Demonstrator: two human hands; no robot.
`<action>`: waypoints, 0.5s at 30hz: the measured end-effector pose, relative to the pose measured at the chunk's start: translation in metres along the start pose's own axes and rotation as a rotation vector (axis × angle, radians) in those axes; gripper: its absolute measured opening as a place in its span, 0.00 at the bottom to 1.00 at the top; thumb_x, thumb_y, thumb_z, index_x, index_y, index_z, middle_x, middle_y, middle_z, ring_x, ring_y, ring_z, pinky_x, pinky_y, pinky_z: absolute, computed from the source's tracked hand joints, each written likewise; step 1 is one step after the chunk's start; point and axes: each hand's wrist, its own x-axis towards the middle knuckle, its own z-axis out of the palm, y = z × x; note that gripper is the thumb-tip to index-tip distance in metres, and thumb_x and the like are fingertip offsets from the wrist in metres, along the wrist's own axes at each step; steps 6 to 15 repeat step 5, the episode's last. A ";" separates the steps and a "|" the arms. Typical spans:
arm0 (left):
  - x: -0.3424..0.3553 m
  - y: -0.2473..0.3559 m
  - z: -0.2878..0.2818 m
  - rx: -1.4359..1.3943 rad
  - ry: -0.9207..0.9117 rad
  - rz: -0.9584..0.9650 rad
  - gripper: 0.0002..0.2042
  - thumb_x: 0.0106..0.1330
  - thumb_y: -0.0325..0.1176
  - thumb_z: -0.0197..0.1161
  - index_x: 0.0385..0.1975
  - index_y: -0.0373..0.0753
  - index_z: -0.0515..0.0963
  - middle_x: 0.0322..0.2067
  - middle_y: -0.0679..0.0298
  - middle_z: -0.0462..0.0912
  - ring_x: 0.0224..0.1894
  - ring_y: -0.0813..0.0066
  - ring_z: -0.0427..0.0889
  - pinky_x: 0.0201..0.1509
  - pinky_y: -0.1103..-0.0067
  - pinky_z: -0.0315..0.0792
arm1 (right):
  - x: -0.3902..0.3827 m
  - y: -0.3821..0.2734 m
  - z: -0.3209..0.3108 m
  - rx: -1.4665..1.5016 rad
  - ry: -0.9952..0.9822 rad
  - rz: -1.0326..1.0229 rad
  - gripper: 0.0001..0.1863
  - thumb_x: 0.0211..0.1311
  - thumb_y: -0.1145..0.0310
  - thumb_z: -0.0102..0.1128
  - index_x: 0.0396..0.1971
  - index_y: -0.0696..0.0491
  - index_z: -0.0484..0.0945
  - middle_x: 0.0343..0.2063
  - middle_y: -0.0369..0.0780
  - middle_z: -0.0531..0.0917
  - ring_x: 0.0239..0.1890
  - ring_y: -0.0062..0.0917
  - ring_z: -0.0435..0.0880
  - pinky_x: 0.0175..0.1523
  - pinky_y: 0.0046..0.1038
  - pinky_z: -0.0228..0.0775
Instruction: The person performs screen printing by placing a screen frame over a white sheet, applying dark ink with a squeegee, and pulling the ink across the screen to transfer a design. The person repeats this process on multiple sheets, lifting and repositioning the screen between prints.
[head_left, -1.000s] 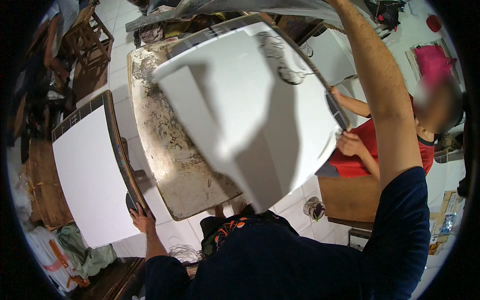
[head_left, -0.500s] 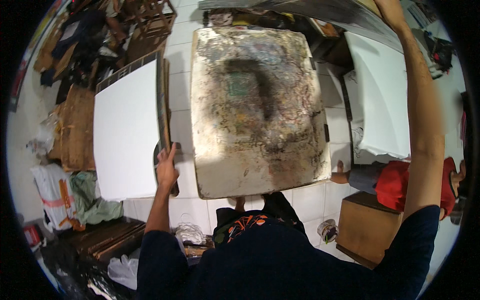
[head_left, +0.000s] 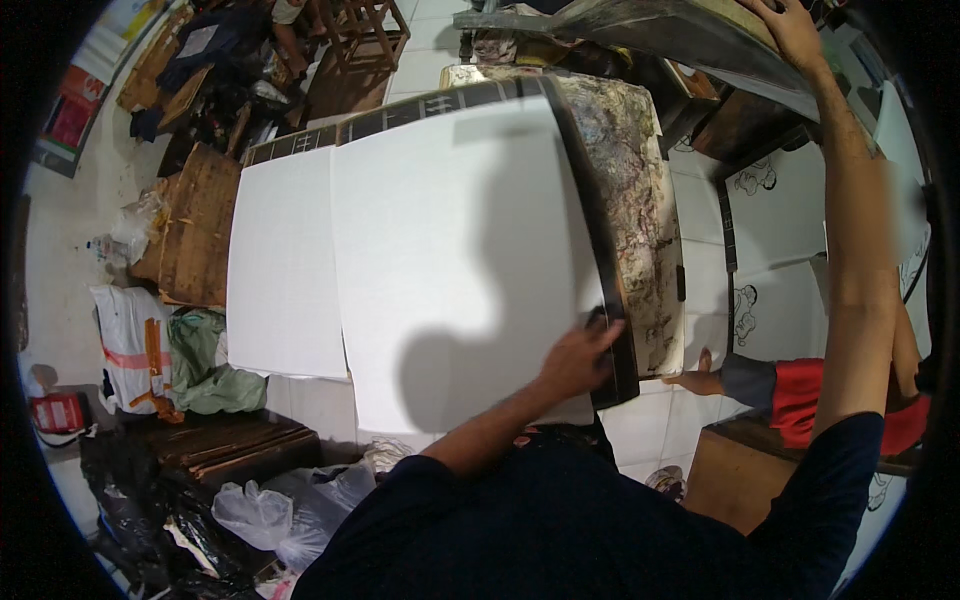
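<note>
A large board (head_left: 450, 250) faced with white cloth or paper, with dark edges, lies across the stained table (head_left: 640, 190) and covers most of it. My left hand (head_left: 580, 358) grips its dark right edge near the lower corner; the fingertips reach over the rim. Far right, my raised right hand (head_left: 785, 35) holds the top edge of a grey screen frame (head_left: 650, 35) tilted up behind the table. Another white-faced board (head_left: 283, 270) lies directly left of the first one. A dark shadow falls on the white face.
At right a person in red (head_left: 797, 405) sits beside a brown box (head_left: 740, 470); a bare foot (head_left: 700, 378) shows. White sheets with line drawings (head_left: 780, 220) lie beyond. Plastic bags (head_left: 285, 515), a green cloth (head_left: 210, 360) and wooden boards (head_left: 200, 225) crowd the left.
My left hand has brought the white-faced board rightward from the left side onto the stained table, uncovering another white-faced board. My right hand still holds the raised frame. The person in red has shifted.
</note>
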 end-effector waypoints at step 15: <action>-0.120 -0.159 -0.086 0.615 0.356 -0.359 0.36 0.65 0.51 0.69 0.72 0.50 0.69 0.76 0.45 0.58 0.79 0.42 0.53 0.78 0.40 0.45 | 0.001 0.001 -0.003 -0.027 -0.034 0.048 0.36 0.57 0.31 0.66 0.38 0.56 0.88 0.33 0.49 0.89 0.38 0.38 0.87 0.47 0.37 0.74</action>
